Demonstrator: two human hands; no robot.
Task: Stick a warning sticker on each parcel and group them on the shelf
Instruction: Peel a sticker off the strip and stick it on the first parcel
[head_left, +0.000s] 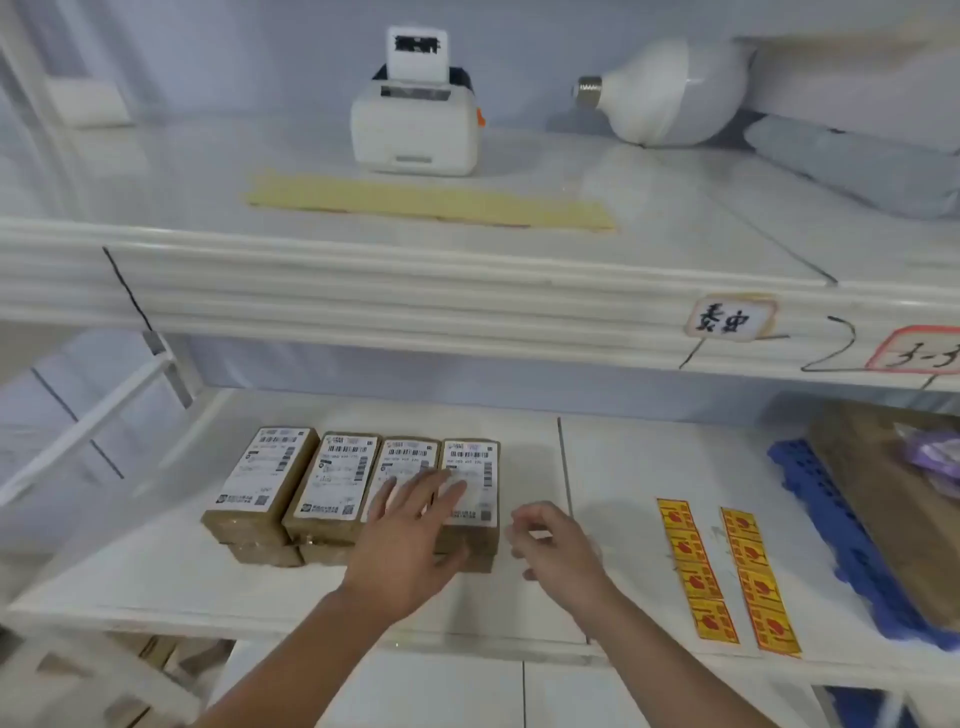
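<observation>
Four brown parcels (332, 486) with white barcode labels lie side by side on the lower shelf (618, 467), long axes running front to back. The left hand (410, 540) rests flat, fingers spread, on the two rightmost. The right hand (556, 545) hovers just beside them, fingers loosely curled; any hold is unclear. Yellow-red warning sticker strips (696, 571) lie further right.

On the lower shelf (613, 467), four parcels (332, 483) lie side by side in a row, with more parcels under them. The left hand (410, 540) lies on the two rightmost parcels; the right hand (556, 551) hovers just right of the row. Farther right lie two sticker strips (693, 569), side by side. On the upper shelf (182, 182), a label printer (415, 130) stands at the back, a paper strip (426, 202) before it, a light bulb (670, 91) to its right.
</observation>
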